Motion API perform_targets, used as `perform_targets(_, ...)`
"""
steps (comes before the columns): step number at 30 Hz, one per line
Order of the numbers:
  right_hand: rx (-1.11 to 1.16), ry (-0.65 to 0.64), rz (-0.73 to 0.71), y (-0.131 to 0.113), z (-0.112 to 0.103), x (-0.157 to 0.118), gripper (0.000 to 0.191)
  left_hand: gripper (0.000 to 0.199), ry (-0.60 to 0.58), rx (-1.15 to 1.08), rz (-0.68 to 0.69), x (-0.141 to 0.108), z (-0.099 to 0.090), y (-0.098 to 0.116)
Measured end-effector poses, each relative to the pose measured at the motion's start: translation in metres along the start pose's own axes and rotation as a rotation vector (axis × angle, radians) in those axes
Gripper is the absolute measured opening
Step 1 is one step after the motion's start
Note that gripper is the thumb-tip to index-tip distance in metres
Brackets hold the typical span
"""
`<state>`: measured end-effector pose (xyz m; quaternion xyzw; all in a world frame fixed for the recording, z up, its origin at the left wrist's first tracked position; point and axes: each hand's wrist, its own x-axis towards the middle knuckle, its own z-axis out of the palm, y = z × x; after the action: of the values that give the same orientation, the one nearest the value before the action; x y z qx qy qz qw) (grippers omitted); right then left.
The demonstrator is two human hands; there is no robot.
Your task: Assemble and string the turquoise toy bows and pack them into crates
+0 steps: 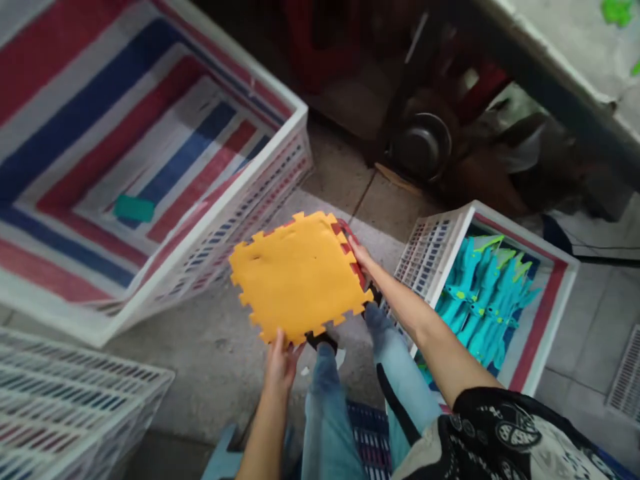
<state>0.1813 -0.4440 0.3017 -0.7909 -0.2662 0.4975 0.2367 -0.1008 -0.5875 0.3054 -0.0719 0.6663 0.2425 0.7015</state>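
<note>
A yellow foam puzzle mat [305, 277] with notched edges is held up in front of my legs, and red pieces show along its far and right edges. My left hand [283, 360] grips its near edge, thumb on top and fingers mostly hidden beneath. My right hand [357, 253] holds the right edge, with the fingers partly hidden behind it. To the right stands a white crate [547, 333] lined with striped sheeting. Several turquoise items with lime-green tips [480, 300] lie in rows inside it.
A large striped-lined crate [280, 133] at the left holds a small teal block [134, 209]. Another white crate [90, 393] sits at the lower left. A table edge [565, 60] crosses the upper right, with a dark round pan [423, 143] under it.
</note>
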Motion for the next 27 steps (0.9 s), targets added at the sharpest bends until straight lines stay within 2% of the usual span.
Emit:
perform_targets(2, 0.097, 0.004, 0.036, -0.041, -0.031, 0.035, 0.074, 0.037, -0.033, -0.011, 0.023, 0.001, 0.065, 0.025)
perform_targets(4, 0.145, -0.028, 0.005, -0.082, -0.056, 0.066, 0.071, 0.035, -0.022, 0.092, -0.009, 0.000, 0.119, 0.044)
perform_targets(6, 0.098, -0.062, -0.043, -0.117, -0.077, 0.085, 0.070, 0.038, -0.009, 0.226, -0.087, -0.005, 0.161, 0.058)
perform_targets(8, -0.016, -0.014, -0.098, -0.143, -0.093, 0.085, 0.061, 0.043, -0.011, 0.338, -0.156, -0.015, 0.191, 0.067)
perform_targets(11, -0.177, 0.192, -0.214, -0.159, -0.115, 0.044, 0.037, 0.034, -0.071, 0.474, -0.219, -0.042, 0.213, 0.077)
perform_targets(13, -0.238, 0.297, -0.241, -0.157, -0.134, -0.002, 0.026, 0.028, -0.127, 0.597, -0.251, -0.060, 0.212, 0.084)
perform_targets(15, -0.288, 0.374, -0.244, -0.152, -0.161, -0.052, 0.018, 0.028, -0.187, 0.747, -0.234, -0.071, 0.203, 0.091)
perform_targets(18, -0.348, 0.516, -0.243, -0.153, -0.218, -0.114, 0.016, 0.028, -0.280, 0.872, -0.136, -0.076, 0.191, 0.110)
perform_targets(20, -0.379, 0.621, -0.239, -0.166, -0.266, -0.141, 0.018, 0.026, -0.308, 0.888, -0.060, -0.080, 0.196, 0.130)
perform_targets(21, -0.392, 0.671, -0.238, -0.175, -0.291, -0.150, 0.019, 0.025, -0.301, 0.910, -0.017, -0.084, 0.204, 0.141)
perform_targets(23, -0.412, 0.754, -0.246, -0.201, -0.340, -0.154, 0.023, 0.023, -0.264, 0.960, 0.072, -0.095, 0.232, 0.165)
perform_targets(25, -0.457, 0.818, -0.289, -0.231, -0.382, -0.142, 0.027, 0.021, -0.229, 0.983, 0.146, -0.108, 0.272, 0.186)
perform_targets(27, -0.530, 0.852, -0.357, -0.263, -0.412, -0.120, 0.029, 0.021, -0.230, 0.961, 0.206, -0.119, 0.316, 0.204)
